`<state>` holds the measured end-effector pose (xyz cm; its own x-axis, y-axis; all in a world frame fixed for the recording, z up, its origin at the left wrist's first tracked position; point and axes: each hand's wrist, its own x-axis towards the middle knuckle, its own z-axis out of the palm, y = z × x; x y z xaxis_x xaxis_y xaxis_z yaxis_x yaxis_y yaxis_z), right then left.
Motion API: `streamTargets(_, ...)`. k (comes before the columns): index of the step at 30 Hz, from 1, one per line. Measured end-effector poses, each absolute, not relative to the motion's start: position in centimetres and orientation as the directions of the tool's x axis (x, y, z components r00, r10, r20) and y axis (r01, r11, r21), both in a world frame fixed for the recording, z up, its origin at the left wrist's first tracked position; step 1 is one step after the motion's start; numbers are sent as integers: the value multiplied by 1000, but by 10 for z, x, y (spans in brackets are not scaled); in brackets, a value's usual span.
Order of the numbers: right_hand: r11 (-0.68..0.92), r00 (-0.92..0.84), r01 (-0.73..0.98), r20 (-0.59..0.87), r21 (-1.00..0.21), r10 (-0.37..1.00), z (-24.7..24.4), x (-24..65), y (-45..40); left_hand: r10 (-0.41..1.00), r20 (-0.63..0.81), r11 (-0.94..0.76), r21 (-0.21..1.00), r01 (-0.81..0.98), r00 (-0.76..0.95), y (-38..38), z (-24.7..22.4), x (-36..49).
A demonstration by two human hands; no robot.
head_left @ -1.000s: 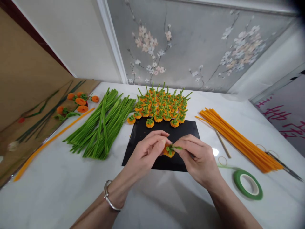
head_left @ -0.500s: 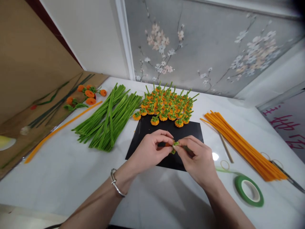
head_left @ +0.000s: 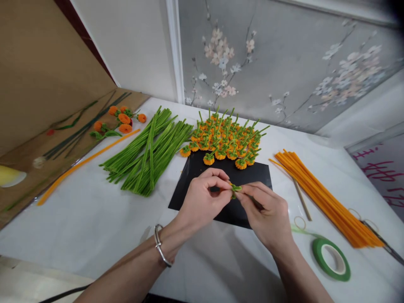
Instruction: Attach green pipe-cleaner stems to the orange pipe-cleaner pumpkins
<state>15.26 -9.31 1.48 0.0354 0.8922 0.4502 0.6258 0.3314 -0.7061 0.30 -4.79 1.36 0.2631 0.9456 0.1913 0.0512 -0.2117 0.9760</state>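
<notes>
We've got both hands meeting over the black mat (head_left: 243, 214), on one chenille flower head (head_left: 235, 189). Left hand (head_left: 205, 191): fingers curled, thumb and index nearly closed in a pinch on its left side. Right hand (head_left: 269, 214): thumb and index pinched on its green part from the right, other fingers folded under and mostly out of our sight. Fingertips cover most of the orange; we see green loops and just a sliver of petal, so its exact shape we can't tell. The hands also hide the middle of the mat.

Behind, the bunch of orange-and-green heads (head_left: 225, 139) stands stems up, packed so tight that we can't count the back rows. Green pipe cleaners (head_left: 151, 155) lie left of it, orange pipe cleaners (head_left: 328, 198) right; the latter partly cover a thin stick (head_left: 302, 200) and what look like scissors (head_left: 391, 251), tip cut off at the frame edge. Green tape roll (head_left: 319, 254) sits near the right forearm, its loose end running out of view behind the wrist. Far left, a yellow object (head_left: 9, 176) is cropped, we can't identify it; the red handwriting (head_left: 375, 166) at right is cropped too
</notes>
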Motion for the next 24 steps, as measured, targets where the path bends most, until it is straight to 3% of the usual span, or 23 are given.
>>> streamTargets(9, 232, 180, 589, 406, -774, 896, 12, 143, -98, 846, 491, -530, 818, 225, 207, -59, 14, 7)
streamTargets(11, 225, 179, 565, 384, -794, 906, 13, 144, -97, 848, 469, -517, 834, 193, 245, -58, 16, 5)
streamTargets(13, 225, 164, 525, 357, -821, 920, 14, 149, -96, 886, 335, -382, 919, 94, 321, -56, 18, 1)
streamTargets(15, 218, 152, 470, 321, -855, 935, 15, 155, -94, 905, 128, -111, 992, -64, 407, -52, 21, -4)
streamTargets(17, 216, 140, 408, 295, -887, 945, 14, 159, -93, 847, -114, 243, 952, -188, 519, -48, 23, -8)
streamTargets(19, 221, 117, 341, 274, -914, 954, 13, 161, -93, 709, -262, 519, 822, -234, 655, -47, 23, -10)
streamTargets(21, 227, 90, 292, 263, -929, 961, 12, 162, -93, 615, -291, 636, 733, -242, 733, -48, 22, -10)
streamTargets(24, 215, 76, 286, 246, -934, 966, 11, 160, -93, 670, -265, 573, 778, -256, 694, -51, 20, -8)
